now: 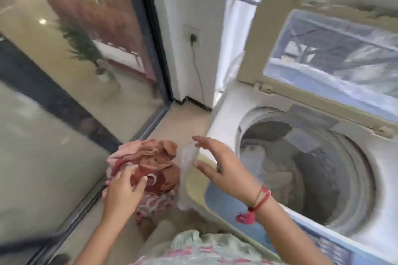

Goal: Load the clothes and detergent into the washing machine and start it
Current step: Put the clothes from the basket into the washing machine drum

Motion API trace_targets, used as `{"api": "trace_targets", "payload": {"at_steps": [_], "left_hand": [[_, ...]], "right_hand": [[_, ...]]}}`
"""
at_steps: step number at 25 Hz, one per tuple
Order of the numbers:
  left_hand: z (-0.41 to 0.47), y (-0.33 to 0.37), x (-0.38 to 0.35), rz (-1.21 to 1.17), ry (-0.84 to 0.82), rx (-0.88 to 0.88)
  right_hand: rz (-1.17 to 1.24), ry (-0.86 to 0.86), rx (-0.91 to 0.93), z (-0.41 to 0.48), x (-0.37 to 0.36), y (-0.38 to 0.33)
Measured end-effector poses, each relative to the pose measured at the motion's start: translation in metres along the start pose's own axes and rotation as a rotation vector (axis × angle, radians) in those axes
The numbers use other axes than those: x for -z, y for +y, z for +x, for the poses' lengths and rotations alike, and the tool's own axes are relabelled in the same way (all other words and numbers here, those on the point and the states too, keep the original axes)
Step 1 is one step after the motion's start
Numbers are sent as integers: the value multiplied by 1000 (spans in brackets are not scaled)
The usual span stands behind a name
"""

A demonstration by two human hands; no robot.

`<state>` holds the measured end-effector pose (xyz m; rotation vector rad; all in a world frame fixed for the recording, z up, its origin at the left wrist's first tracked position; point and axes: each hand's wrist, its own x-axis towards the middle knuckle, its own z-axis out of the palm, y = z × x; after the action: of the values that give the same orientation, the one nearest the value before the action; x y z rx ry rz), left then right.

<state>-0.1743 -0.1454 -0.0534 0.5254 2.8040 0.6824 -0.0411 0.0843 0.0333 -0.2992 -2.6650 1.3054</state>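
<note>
left grip [121,192] clutching clothes [155,162], right grip [226,168] spread beside open washing machine [223,118]

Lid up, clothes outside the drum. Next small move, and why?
Probably swing the red-and-pink patterned clothes bundle rightward over the rim into the white washing machine's open grey drum: the left hand grips the bundle, the right hand hovers open beside it, and the beige lid stands raised.

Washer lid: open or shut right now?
Open. The lid stands raised behind the drum, its window facing the camera, and the drum mouth is exposed.
</note>
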Motion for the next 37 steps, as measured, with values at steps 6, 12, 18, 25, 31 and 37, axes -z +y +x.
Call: {"api": "trace_targets", "payload": {"at_steps": [6, 12, 18, 25, 31, 37], "left_hand": [[27, -162, 16, 175, -309, 257], [99, -253, -15, 249, -815, 224], [186, -299, -88, 424, -797, -64], [243, -317, -173, 495, -555, -384], [212, -336, -196, 588, -665, -378], [183, -335, -160, 473, -726, -240]], "right_hand": [[-58, -285, -30, 93, -140, -28], [-216, -431, -511, 159, -270, 35], [-421, -455, -789, 185, -358, 134], [-680, -318, -605, 236, -406, 221], [-786, -491, -389, 273, -446, 233], [-296, 85, -376, 269, -370, 153]]}}
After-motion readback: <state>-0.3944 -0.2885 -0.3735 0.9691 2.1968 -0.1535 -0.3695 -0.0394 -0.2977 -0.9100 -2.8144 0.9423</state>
